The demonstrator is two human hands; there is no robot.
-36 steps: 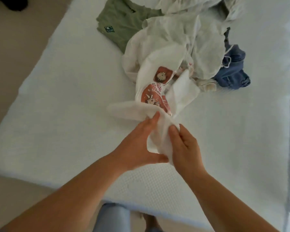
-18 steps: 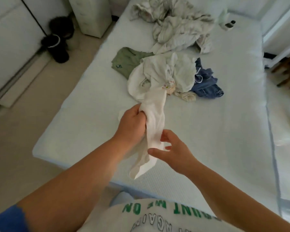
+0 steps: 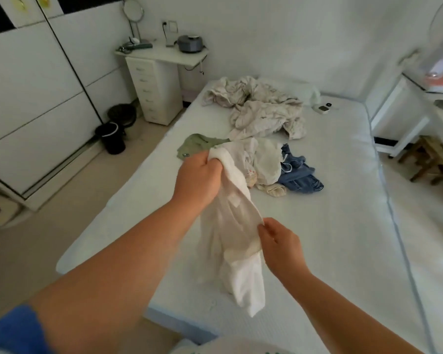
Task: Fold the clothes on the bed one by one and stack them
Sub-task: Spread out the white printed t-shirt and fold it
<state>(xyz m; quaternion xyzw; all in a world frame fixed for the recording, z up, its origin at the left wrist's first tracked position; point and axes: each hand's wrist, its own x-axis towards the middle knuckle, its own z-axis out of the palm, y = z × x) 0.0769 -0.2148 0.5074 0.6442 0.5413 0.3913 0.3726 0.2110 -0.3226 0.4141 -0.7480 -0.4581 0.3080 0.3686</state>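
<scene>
The left hand has a closed grip, fingers curled round the bunched top of a white garment, held up above the bed. The right hand pinches the garment's edge lower down between thumb and fingertips; the rest of the cloth hangs below, its tip near the mattress. Both forearms reach forward from the near edge. Behind lies a pile of pale clothes, with a green piece at its left and a blue one at its right. Crumpled bedding lies further back.
</scene>
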